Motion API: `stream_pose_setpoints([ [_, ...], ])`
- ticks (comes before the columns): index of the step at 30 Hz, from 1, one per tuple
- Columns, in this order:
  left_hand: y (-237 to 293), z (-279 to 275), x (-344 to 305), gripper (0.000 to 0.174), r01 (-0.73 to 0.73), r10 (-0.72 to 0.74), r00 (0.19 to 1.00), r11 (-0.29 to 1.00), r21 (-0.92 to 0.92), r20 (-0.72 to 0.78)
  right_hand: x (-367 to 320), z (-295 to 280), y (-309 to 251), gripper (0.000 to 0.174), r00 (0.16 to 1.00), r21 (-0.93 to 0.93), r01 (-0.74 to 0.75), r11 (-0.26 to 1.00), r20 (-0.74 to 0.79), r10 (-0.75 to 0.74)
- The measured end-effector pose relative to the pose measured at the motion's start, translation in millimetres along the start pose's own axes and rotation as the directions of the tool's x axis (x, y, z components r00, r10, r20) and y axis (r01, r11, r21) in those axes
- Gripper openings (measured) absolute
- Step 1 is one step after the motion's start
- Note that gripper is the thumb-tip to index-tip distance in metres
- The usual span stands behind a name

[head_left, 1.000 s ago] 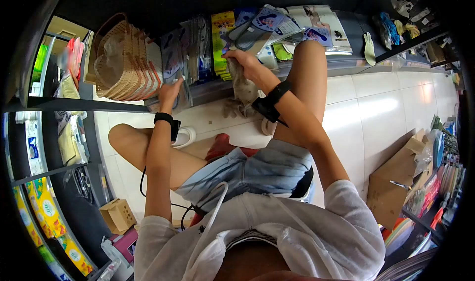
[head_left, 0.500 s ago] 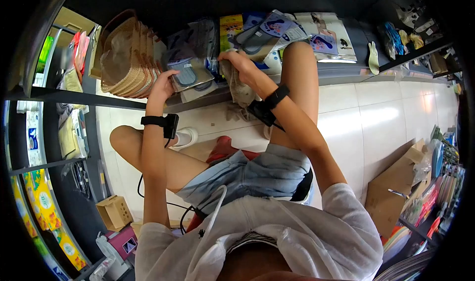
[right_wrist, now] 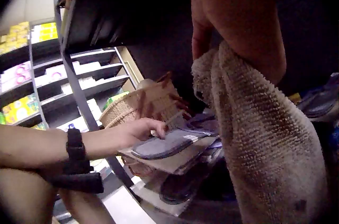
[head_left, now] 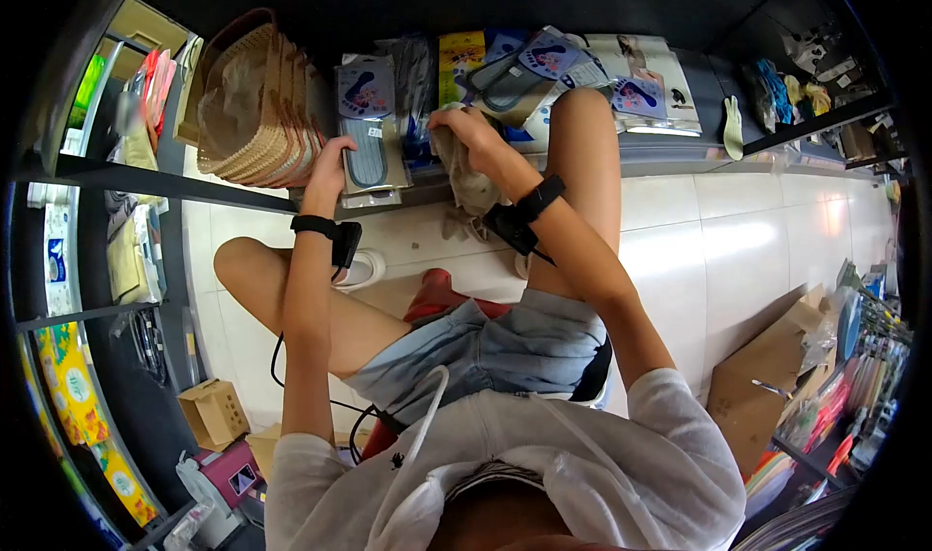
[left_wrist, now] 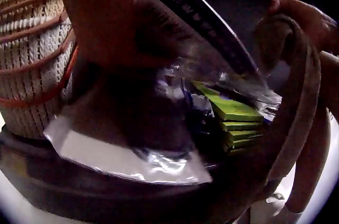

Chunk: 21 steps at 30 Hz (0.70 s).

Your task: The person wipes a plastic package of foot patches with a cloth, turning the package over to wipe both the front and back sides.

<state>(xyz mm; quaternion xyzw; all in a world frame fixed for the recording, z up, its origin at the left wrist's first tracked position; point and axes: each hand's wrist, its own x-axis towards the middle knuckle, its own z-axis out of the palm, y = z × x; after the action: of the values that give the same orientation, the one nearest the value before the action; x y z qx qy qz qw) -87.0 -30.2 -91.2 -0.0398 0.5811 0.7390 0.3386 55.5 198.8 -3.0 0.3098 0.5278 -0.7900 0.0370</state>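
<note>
My left hand (head_left: 328,169) pinches the near left edge of a clear-wrapped insole pack (head_left: 367,160), thumb on top. A blue card with a dark footprint tops the grey insoles. In the right wrist view the pack (right_wrist: 164,147) lies roughly flat over other packs at the shelf's front. My right hand (head_left: 471,135) grips a bunched grey-brown cloth (right_wrist: 270,139), which hangs down past the shelf edge. In the left wrist view the wrapper's pale end (left_wrist: 132,163) sticks out below my left hand, whose fingertips are hidden.
Stacked woven baskets (head_left: 254,114) stand left of the packs. To the right are a yellow pack (head_left: 458,61), more insoles (head_left: 510,77) and a white-covered packet (head_left: 670,75). A pale insole (head_left: 732,129) lies at the shelf edge. A cardboard box (head_left: 752,376) stands on the tiled floor.
My left hand has brought the insole pack up and turned it straight, so its insoles and card now show fully. The right hand keeps the cloth in nearly the same place.
</note>
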Motion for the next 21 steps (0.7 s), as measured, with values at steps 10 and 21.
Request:
stream_pose_setpoints([
  [10,10.4,64.5,-25.9,0.024,0.170,-0.192,0.965,0.976,-0.133,-0.177,21.2,2.8,27.0,0.026,0.987,-0.118,0.161,0.980,0.036,-0.158],
  [21,18.8,80.9,-50.8,0.025,-0.171,0.172,0.985,0.985,-0.017,0.022,7.9,-5.1,18.8,0.049,0.870,-0.494,0.477,0.727,0.385,-0.309],
])
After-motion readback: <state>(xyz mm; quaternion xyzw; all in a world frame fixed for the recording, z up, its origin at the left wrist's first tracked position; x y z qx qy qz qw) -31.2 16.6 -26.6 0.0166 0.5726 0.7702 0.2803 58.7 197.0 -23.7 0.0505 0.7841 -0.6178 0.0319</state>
